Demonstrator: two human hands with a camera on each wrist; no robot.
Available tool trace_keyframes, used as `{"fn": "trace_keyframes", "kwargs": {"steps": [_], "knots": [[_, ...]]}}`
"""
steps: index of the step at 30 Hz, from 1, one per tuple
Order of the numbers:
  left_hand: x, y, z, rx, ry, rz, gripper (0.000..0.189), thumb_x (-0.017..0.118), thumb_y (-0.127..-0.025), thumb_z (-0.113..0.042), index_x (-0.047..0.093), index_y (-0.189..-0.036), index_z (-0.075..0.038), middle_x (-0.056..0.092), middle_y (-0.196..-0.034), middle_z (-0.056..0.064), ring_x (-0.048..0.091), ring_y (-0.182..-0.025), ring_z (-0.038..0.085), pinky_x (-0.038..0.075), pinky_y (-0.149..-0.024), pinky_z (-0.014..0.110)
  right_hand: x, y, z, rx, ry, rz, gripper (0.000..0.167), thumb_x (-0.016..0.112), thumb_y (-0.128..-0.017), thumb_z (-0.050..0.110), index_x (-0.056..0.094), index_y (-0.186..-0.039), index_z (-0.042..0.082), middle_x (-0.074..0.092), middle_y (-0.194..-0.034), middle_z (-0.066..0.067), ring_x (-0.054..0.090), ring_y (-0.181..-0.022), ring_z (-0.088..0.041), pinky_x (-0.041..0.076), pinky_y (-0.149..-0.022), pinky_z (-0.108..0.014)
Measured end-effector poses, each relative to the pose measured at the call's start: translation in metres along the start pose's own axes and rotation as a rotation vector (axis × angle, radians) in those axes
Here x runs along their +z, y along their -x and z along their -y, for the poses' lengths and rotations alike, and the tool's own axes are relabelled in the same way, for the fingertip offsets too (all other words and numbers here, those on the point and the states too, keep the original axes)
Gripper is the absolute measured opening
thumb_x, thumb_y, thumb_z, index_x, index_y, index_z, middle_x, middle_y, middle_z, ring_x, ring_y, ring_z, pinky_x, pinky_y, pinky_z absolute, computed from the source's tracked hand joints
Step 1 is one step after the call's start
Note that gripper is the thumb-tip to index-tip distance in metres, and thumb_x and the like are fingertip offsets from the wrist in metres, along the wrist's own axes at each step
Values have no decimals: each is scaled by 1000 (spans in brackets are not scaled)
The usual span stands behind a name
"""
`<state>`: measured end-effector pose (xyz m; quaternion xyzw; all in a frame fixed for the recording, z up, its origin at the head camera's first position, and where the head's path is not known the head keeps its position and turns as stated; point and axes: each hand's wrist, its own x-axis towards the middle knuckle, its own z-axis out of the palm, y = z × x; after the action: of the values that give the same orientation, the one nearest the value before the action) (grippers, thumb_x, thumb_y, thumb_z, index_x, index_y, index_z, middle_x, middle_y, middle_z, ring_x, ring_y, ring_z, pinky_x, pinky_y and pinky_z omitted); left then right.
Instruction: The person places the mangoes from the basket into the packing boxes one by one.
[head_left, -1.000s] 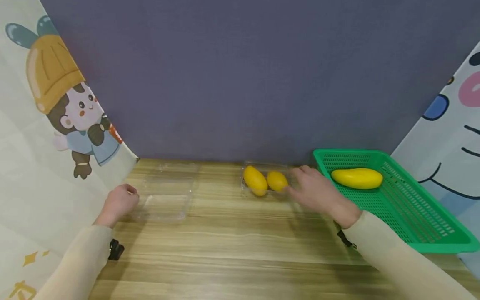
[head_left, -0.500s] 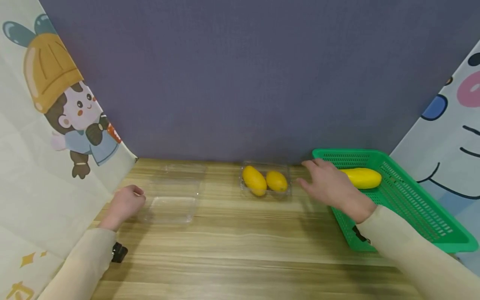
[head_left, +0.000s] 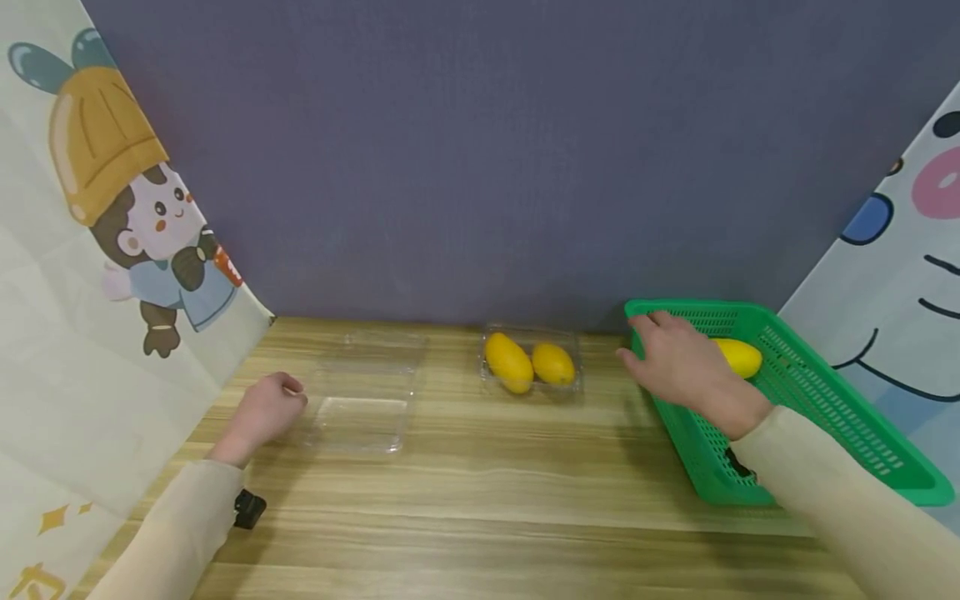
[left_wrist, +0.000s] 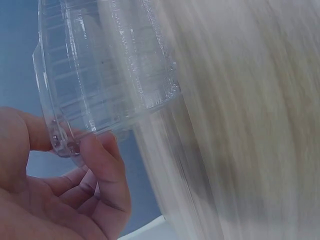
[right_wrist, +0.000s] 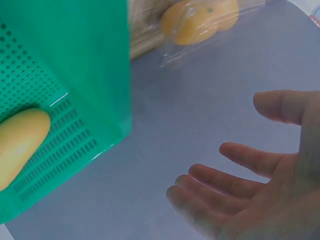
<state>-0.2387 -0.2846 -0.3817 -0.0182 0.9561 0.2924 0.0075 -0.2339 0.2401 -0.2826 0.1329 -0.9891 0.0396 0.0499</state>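
Observation:
In the left wrist view, my left hand (left_wrist: 100, 170) pinches the corner of a clear plastic clamshell box (left_wrist: 100, 65) between thumb and fingers. The head view shows that hand (head_left: 262, 412) at the box's left side, with the clear box (head_left: 363, 406) over the table. My right hand (head_left: 686, 364) holds nothing and hovers over the left rim of a green basket (head_left: 727, 493). Its fingers are spread in the right wrist view. Partly hidden behind it, a long yellow fruit (head_left: 742, 358) lies in the basket.
A second clear box (head_left: 577, 333) stands against the grey back panel. It contains two yellow fruits, an elongated one (head_left: 508, 362) and a rounder one (head_left: 553, 364). Printed cloths (head_left: 67, 333) flank the wooden table (head_left: 480, 500).
My left hand has moved right, bringing the clear box toward the middle. My right hand has left the filled box and moved right to over the basket's edge.

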Motion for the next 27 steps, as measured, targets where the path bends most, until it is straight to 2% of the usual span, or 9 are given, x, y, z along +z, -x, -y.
{"fn": "trace_keyframes", "kwargs": {"steps": [6,13,21,27], "knots": [[4,3,-6,1,45,34,36,47,-89,-16,51,-115,9,61,-100,24,55,-72,23,46,-57,32,1,-2,-14,36,1,25,63,48,-95,39,36,-139,-4,36,-136,-33,36,-120,-51,38,-89,-64],[10,2,-10,23,58,8,34,49,-87,-15,53,-111,8,61,-100,25,57,-71,23,47,-56,31,-3,-4,-23,58,-12,28,65,45,-94,45,36,-139,-2,36,-136,-32,36,-119,-52,42,-82,-66],[13,4,-17,22,85,23,33,51,-87,-14,54,-111,8,62,-96,21,57,-72,23,47,-58,31,-3,-10,-38,80,-32,33,66,45,-94,45,35,-139,-2,34,-137,-33,37,-118,-53,44,-74,-65],[15,5,-21,24,85,25,33,51,-87,-14,54,-111,8,62,-97,21,57,-73,22,47,-59,32,-2,-15,-56,86,-36,28,73,42,-93,53,33,-140,-3,31,-137,-35,34,-119,-54,42,-77,-67]]}}
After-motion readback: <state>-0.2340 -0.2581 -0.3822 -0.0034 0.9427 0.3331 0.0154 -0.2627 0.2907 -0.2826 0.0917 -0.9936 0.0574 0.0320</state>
